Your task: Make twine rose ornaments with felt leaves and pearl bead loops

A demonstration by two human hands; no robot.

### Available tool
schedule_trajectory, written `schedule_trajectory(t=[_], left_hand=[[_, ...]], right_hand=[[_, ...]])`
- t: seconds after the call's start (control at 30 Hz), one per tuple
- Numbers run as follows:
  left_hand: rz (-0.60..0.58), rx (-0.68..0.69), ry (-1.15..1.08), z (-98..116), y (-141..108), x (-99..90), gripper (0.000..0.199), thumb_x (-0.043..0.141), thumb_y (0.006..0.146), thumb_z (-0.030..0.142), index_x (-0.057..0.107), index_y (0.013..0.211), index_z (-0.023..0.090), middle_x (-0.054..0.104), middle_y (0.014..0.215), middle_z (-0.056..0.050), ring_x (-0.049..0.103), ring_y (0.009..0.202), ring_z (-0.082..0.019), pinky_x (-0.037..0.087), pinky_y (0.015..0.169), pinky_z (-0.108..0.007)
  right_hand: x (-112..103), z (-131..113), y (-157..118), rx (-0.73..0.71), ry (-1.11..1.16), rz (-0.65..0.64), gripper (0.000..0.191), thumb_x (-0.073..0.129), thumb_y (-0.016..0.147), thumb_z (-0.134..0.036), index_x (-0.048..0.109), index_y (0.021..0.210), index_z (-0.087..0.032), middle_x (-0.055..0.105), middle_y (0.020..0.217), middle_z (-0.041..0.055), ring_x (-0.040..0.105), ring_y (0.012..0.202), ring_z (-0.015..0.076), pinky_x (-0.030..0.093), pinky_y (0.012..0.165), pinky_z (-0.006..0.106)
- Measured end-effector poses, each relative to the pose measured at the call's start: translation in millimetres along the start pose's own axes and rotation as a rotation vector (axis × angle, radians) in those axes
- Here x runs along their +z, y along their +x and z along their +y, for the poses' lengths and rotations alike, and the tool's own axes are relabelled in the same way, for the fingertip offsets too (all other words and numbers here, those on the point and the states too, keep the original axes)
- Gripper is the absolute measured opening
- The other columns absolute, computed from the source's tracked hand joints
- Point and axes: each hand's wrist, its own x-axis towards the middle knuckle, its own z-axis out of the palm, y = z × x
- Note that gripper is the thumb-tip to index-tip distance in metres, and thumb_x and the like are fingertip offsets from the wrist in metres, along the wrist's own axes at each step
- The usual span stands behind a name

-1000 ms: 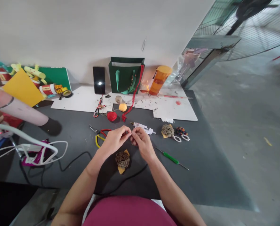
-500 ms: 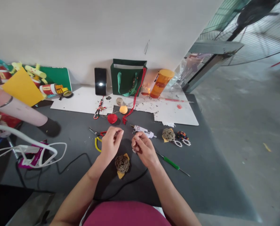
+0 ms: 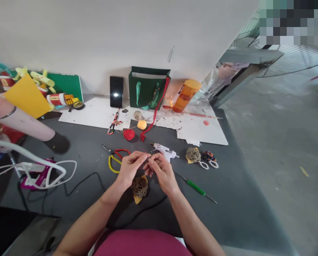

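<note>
My left hand (image 3: 130, 170) and my right hand (image 3: 162, 171) meet over the dark table, thumbs and fingertips pinched and almost touching. Tiny pale beads show at the right fingers, largely hidden by them. Whatever the left fingertips pinch is too fine to make out. Just below the hands lies a brown coiled cord flower (image 3: 139, 187) with yellow leaves. Scissors (image 3: 115, 160) with red and yellow handles rest beside my left hand. A white glue gun (image 3: 165, 151) is behind my right hand, and a green-handled hook tool (image 3: 196, 187) lies to its right.
Two more flowers with white bead loops, one brown (image 3: 193, 155) and one multicoloured (image 3: 209, 156), lie at right. Farther back are a red yarn ball (image 3: 129, 134), a dark green bag (image 3: 148, 89), an orange bottle (image 3: 187, 96) and a phone (image 3: 116, 91). White cables (image 3: 60, 172) loop at left.
My two hands have come together from being apart, the left moving right and slightly down. The bead loop under my right fingers is now mostly hidden. The scissors' red handle shows more.
</note>
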Motion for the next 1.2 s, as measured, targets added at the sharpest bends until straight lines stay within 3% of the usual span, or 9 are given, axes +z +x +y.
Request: schedule_trajectory(t=[0.13,0.3,0.43,0.63,0.8,0.93,1.07,1.2], left_hand=[[0.032,-0.069,-0.103,4.6,3.6,-5.1,0.033,0.076,0.067,0.045,0.074,0.079,0.015,0.067,0.067,-0.002,0.053,0.057,-0.010,0.042,0.054,-0.023],[0.026,-0.142,-0.137,8.2,5.5,-7.0,0.040,0.077,0.064,0.048,0.071,0.081,0.013,0.069,0.069,-0.004,0.047,0.049,-0.007,0.039,0.046,-0.021],[0.028,-0.120,-0.117,7.8,7.2,-9.6,0.037,0.076,0.066,0.047,0.070,0.081,0.013,0.071,0.070,-0.005,0.053,0.053,-0.009,0.043,0.051,-0.021],[-0.017,-0.093,-0.167,12.8,9.9,-17.5,0.041,0.075,0.067,0.053,0.067,0.079,0.015,0.073,0.073,-0.006,0.065,0.070,-0.017,0.050,0.067,-0.028],[0.013,-0.075,-0.073,14.6,10.9,-19.3,0.042,0.075,0.065,0.054,0.068,0.078,0.015,0.073,0.074,-0.007,0.067,0.073,-0.018,0.049,0.070,-0.028],[-0.026,-0.067,-0.035,12.2,10.7,-18.2,0.038,0.075,0.066,0.051,0.071,0.079,0.015,0.073,0.077,-0.007,0.067,0.077,-0.019,0.048,0.073,-0.028],[-0.118,-0.119,0.037,10.4,9.5,-15.9,0.041,0.074,0.067,0.050,0.074,0.085,0.014,0.071,0.072,-0.006,0.063,0.068,-0.016,0.046,0.066,-0.026],[-0.168,-0.105,0.114,8.9,6.6,-11.3,0.036,0.073,0.067,0.049,0.074,0.074,0.014,0.069,0.066,-0.004,0.058,0.062,-0.014,0.043,0.063,-0.025]], right_hand=[[2.9,-1.2,-0.3,0.072,0.035,-0.054,0.037,0.068,0.077,-0.054,0.049,0.077,-0.023,0.067,0.065,0.0000,0.065,0.054,0.0164,0.051,0.054,0.029],[4.2,-0.5,-2.1,0.135,0.075,-0.065,0.039,0.069,0.075,-0.056,0.047,0.079,-0.024,0.069,0.067,0.0001,0.068,0.056,0.0194,0.055,0.057,0.033],[3.9,0.1,-2.9,0.167,0.104,-0.075,0.038,0.070,0.075,-0.053,0.048,0.080,-0.024,0.070,0.071,0.0007,0.069,0.063,0.0192,0.056,0.064,0.034],[-1.2,-2.5,-1.0,-0.042,0.061,0.127,0.031,0.068,0.079,-0.050,0.051,0.078,-0.023,0.069,0.082,0.0035,0.067,0.077,0.0198,0.054,0.079,0.037],[-9.3,-14.5,-0.4,-0.157,0.089,0.205,0.031,0.066,0.080,-0.048,0.047,0.076,-0.024,0.055,0.058,-0.0051,0.053,0.054,0.0130,0.048,0.059,0.028],[-5.9,-21.1,-0.3,-0.144,0.099,0.163,0.032,0.068,0.079,-0.046,0.046,0.074,-0.024,0.050,0.057,-0.0060,0.043,0.047,0.0100,0.036,0.047,0.023],[1.9,-20.1,2.7,-0.085,0.040,0.119,0.029,0.069,0.079,-0.045,0.052,0.075,-0.022,0.057,0.063,-0.0029,0.045,0.048,0.0093,0.034,0.045,0.022],[4.4,-13.8,7.7,-0.097,-0.157,0.088,0.026,0.069,0.079,-0.044,0.059,0.076,-0.020,0.058,0.063,-0.0009,0.049,0.052,0.0115,0.038,0.049,0.024]])
